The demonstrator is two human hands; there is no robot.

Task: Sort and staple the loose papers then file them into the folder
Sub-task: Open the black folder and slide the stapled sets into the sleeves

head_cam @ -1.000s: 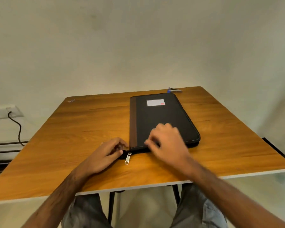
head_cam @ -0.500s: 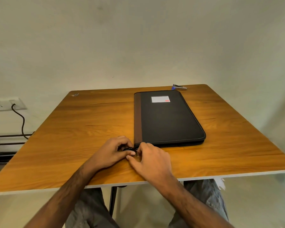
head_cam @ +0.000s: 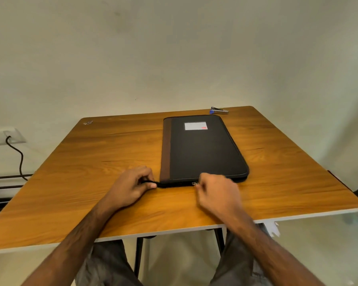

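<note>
**Mia:** What is the right hand (head_cam: 218, 193) doing?

**Ben:** Its fingers are pinched tight on the little silver zipper pull (head_cam: 194, 183). The pull sits on the near edge of the folder (head_cam: 203, 149), about halfway along.

**Mia:** And the left hand (head_cam: 132, 186)?

**Ben:** Its fingers are closed on the black zipper tail (head_cam: 163, 184) that sticks out from the folder's near left corner. The hand rests on the table (head_cam: 91, 182).

**Mia:** Where is the folder?

**Ben:** It lies flat on the wooden table, a bit right of the middle. It is black with a brown strip (head_cam: 166, 149) down its left side. A white label (head_cam: 195, 126) with a small red mark is near the far end.

**Mia:** What else is on the table?

**Ben:** A small stapler (head_cam: 220, 111), silver with a blue end, lies just past the folder's far edge, near the back of the table. I see no loose papers.

**Mia:** What is off to the left?

**Ben:** A white wall socket (head_cam: 2, 136) with a black cord (head_cam: 19, 159) hanging down.
</note>
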